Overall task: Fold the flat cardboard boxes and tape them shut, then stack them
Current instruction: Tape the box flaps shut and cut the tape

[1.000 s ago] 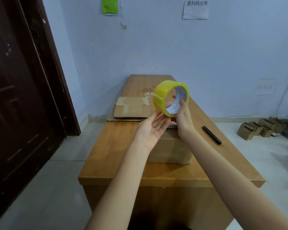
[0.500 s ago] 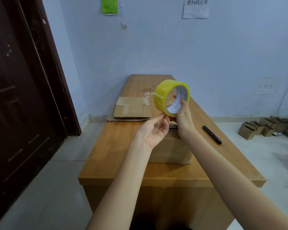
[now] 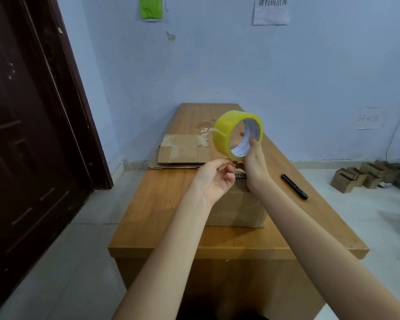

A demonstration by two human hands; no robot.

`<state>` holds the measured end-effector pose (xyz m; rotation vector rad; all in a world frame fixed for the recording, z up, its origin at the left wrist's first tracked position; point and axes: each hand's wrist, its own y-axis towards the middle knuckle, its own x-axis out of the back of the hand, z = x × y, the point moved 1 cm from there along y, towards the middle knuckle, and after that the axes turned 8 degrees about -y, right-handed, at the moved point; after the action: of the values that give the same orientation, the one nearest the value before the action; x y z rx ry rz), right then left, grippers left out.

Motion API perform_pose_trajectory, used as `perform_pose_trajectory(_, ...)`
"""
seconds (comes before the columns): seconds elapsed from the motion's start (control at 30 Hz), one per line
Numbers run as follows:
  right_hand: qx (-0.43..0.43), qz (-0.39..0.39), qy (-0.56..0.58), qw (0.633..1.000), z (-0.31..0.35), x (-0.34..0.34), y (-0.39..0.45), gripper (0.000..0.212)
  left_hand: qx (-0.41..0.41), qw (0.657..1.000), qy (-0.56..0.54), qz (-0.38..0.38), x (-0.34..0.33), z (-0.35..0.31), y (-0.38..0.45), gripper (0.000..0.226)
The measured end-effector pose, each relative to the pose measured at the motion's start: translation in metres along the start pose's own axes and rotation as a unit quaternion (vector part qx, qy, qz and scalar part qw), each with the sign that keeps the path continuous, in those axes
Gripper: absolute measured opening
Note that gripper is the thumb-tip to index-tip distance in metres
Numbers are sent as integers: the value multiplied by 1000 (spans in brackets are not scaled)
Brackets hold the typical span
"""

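My right hand [image 3: 254, 162] holds a yellow roll of clear tape [image 3: 226, 135] upright above the table, fingers through its core. A loose tape end [image 3: 206, 130] sticks out to the left of the roll. My left hand [image 3: 214, 179] hovers just below the roll, fingers curled with thumb and fingertips pinched together; nothing is visible in it. Under both hands stands a folded cardboard box [image 3: 238, 211], mostly hidden by my arms. Further back lies a stack of flat cardboard boxes [image 3: 183, 150].
A black marker [image 3: 293, 186] lies on the wooden table [image 3: 153, 218] to the right of the box. Small cardboard boxes [image 3: 356, 176] sit on the floor at right. A dark door [image 3: 28, 135] stands at left.
My left hand went from an open palm under the roll to curled, pinched fingers just below it. The roll and my right hand stayed nearly still.
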<state>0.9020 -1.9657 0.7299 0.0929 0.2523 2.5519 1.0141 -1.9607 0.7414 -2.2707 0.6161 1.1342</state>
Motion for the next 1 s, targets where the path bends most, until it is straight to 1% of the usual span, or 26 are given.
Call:
perform_pose_trajectory(0.03,-7,-6,3,1000,-1,1,2,60,-13,1000,4,-3,-1,-1,1,19)
perform_pose_trajectory(0.13,0,-10,3,1000,-4,4,7,47,-48,999,10,-11,-2,-4,1,23)
perform_pose_trajectory(0.2,8,-3,-7,1000,-6,4,9,44,-54,998,-1,-16,-1,-7,2,25)
perform_pose_trajectory(0.27,6,2,2,1000,-5,3,10,45,-19,999,-26,-7,2,-9,2,22)
perform_pose_trajectory(0.37,16,13,17,1000,-5,4,10,50,67,995,-67,4,4,-10,1,15)
perform_pose_trajectory(0.43,36,17,2,999,-3,2,8,49,83,995,-55,-5,5,-13,2,15)
perform_pose_trajectory(0.57,49,13,-27,998,-1,3,7,38,71,997,12,-31,5,-17,-3,12)
perform_pose_trajectory(0.6,51,9,-32,998,-1,2,6,37,68,997,25,-33,5,-17,-4,10)
perform_pose_trajectory(0.67,50,8,-34,998,-1,2,7,45,67,996,40,-32,5,-16,-5,8)
perform_pose_trajectory(0.77,45,9,-20,999,1,1,6,42,63,996,49,-35,5,-14,-2,12)
perform_pose_trajectory(0.87,23,11,-19,999,0,1,5,46,50,997,41,-46,4,-11,2,13)
perform_pose_trajectory(1.0,27,18,-29,999,-2,2,6,49,25,998,28,-53,3,-11,3,15)
